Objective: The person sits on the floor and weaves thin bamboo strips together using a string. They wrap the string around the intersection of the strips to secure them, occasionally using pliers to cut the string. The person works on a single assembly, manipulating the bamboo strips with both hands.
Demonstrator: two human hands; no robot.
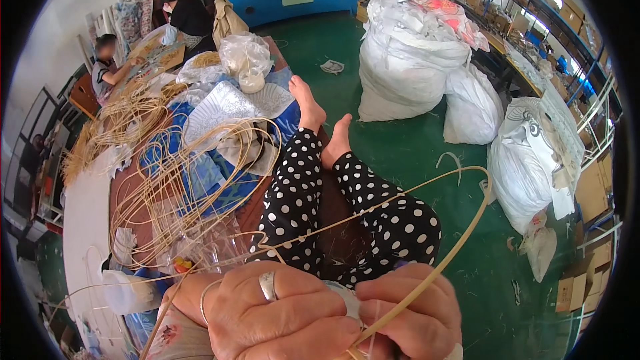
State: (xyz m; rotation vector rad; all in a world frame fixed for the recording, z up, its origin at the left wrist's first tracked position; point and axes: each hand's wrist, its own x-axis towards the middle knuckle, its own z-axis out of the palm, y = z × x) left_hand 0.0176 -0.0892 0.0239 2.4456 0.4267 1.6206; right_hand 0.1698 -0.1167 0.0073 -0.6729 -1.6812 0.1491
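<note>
My left hand (280, 310), with a silver ring and a thin bangle, is closed low in the middle of the view. Beside it my right hand (417, 310) is closed too, its fingers pinched together. A pale rattan strip (460, 243) runs from between the fingertips of both hands, bows up to the right and bends back left across my lap. Something whitish (347, 299) shows in the gap between the hands; its kind is mostly hidden by the fingers.
Coiled rattan strips (180, 187) and patterned fan-shaped sheets (223, 113) cover the table on the left, with a white plastic tub (130, 292) near its edge. My outstretched legs (293, 193) lie ahead. Bulging white sacks (413, 60) stand right. Two people (110, 70) sit at the far left.
</note>
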